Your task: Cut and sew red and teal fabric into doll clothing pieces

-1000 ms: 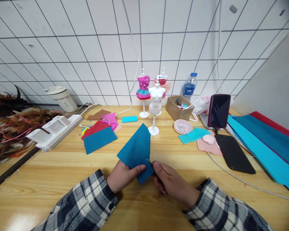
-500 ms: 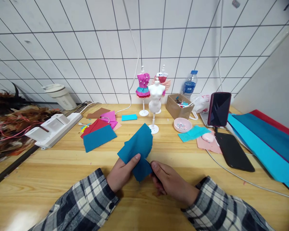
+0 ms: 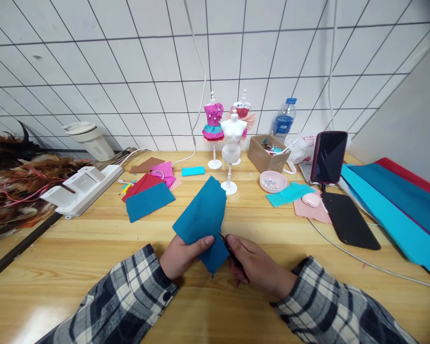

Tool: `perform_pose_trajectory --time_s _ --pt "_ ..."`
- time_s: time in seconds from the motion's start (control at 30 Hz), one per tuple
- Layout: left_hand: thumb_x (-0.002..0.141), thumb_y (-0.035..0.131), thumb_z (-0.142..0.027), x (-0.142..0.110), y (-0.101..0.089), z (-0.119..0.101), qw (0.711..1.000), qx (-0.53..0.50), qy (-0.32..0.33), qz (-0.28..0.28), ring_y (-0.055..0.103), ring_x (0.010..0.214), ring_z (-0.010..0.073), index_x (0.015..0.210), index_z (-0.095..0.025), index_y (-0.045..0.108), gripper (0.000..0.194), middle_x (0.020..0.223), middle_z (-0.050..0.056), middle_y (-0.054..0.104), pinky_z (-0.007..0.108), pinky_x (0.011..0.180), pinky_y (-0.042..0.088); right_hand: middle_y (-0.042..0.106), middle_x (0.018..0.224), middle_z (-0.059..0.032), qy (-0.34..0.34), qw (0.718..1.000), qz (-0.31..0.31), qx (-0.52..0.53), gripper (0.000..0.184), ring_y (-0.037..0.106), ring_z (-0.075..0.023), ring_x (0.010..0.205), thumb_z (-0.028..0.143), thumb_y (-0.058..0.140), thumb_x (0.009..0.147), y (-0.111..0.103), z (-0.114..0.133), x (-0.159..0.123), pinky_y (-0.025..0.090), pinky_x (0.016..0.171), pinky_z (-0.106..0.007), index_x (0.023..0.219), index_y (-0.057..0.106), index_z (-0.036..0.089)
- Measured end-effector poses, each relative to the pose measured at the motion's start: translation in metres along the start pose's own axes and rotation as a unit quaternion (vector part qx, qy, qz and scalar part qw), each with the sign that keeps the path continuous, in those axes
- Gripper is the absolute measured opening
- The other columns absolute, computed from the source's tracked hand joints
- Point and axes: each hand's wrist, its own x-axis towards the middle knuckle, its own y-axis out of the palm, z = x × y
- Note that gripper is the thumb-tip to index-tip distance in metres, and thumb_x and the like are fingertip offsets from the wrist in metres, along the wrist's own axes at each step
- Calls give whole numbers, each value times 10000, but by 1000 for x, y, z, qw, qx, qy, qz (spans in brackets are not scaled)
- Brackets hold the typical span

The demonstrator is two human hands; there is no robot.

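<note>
Pinched under the thumb of my left hand (image 3: 182, 255) is a piece of teal fabric (image 3: 202, 212), held up above the table. My right hand (image 3: 256, 263) is closed around small dark scissors (image 3: 225, 240), whose handles are mostly hidden by the fingers. The scissors' tip lies at the fabric's right edge, close to my left thumb. Beyond the fabric stands a bare white mini dress form (image 3: 232, 136). To the left, another teal piece (image 3: 150, 202) lies flat over a red piece (image 3: 141, 185).
Two dressed mini forms, one in a pink dress (image 3: 213, 117), stand behind. A cardboard box (image 3: 263, 160), a pink bowl of beads (image 3: 273, 180) and a phone (image 3: 351, 222) sit right. A power strip (image 3: 93, 191) and feathers (image 3: 25, 186) occupy the left.
The teal fabric has turned slightly and shows a flatter face. The scissors' tip now shows more clearly at its right edge. The whole view has shifted a little.
</note>
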Motion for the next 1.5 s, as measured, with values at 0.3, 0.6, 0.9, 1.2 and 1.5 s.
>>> perform_pose_trajectory --time_s 0.3,0.6,0.9,1.2,1.5 --pt "712 737 -328 3 4 0 996 -83 -3 11 658 928 260 1033 -135 637 388 972 92 728 399 860 515 372 481 91 -26 1000 0 7 577 330 -64 388 772 298 792 -2 0 0 477 477 -259 772 412 206" --pt "704 734 -385 4 0 6 1000 24 -6 18 667 852 248 988 -134 640 390 946 86 729 394 807 536 378 521 79 -42 999 10 -15 537 373 -69 426 727 286 834 -1 1 -3 449 481 -239 752 389 206" --pt "774 677 -359 2 1 6 996 70 42 46 600 1102 285 1150 -158 600 433 1199 99 656 421 949 489 378 584 65 -59 997 -4 -54 507 381 -71 470 699 277 856 -1 0 -1 429 453 -207 794 391 209" --pt "783 676 -329 4 1 9 996 45 48 57 613 1095 264 1131 -169 611 389 1193 78 664 394 954 499 382 654 49 -47 997 -31 -49 515 402 -71 528 696 297 852 0 -1 -1 477 464 -202 809 425 199" --pt "792 663 -335 2 2 6 996 57 45 57 631 1064 249 1156 -153 601 411 1183 84 669 365 929 520 377 660 45 -40 996 -55 -48 516 445 -88 551 704 322 837 2 -4 1 480 408 -197 808 441 203"
